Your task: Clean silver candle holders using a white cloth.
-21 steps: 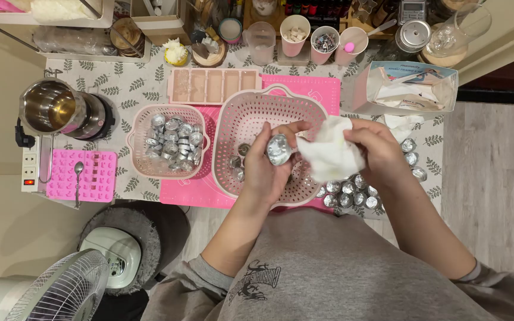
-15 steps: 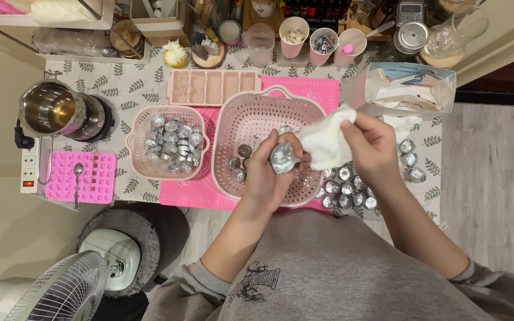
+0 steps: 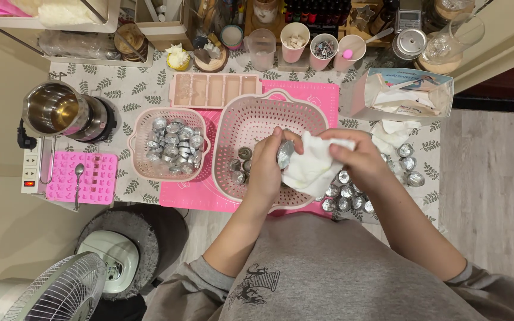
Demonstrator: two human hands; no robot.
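Head view looks straight down, and I see my left hand (image 3: 266, 172) over the large pink colander (image 3: 239, 122), its fingers (image 3: 273, 142) clamped around a small silver metal cup (image 3: 285, 153). The cup sits tilted between those fingertips, above the colander's right half. My right hand (image 3: 361, 157) is just beside it, fingers (image 3: 337, 142) pinched together on a white cloth (image 3: 310, 169); the cloth touches the cup and hangs bunched between the two hands.

Below and left of my left fingers, a few more silver cups (image 3: 239, 169) lie on the colander floor. Farther left of those fingers, a smaller pink basket (image 3: 140, 172) is filled with a heap of the same cups. Under and to the right of my right fingers, another cluster of silver cups (image 3: 343, 199) rests on the bench (image 3: 126, 95), with a few more further right near a crumpled white tissue (image 3: 397, 128). Both colander and basket rest on a pink mat (image 3: 310, 95).

Beyond my fingers stands a pale pink divided mould (image 3: 212, 89); further back are paper cups (image 3: 292, 41) and an open box of papers (image 3: 406, 95). Far to the left of my left fingers are a steel pot (image 3: 52, 110) and a bright pink silicone mould (image 3: 93, 178) with a spoon (image 3: 78, 178) lying on it.
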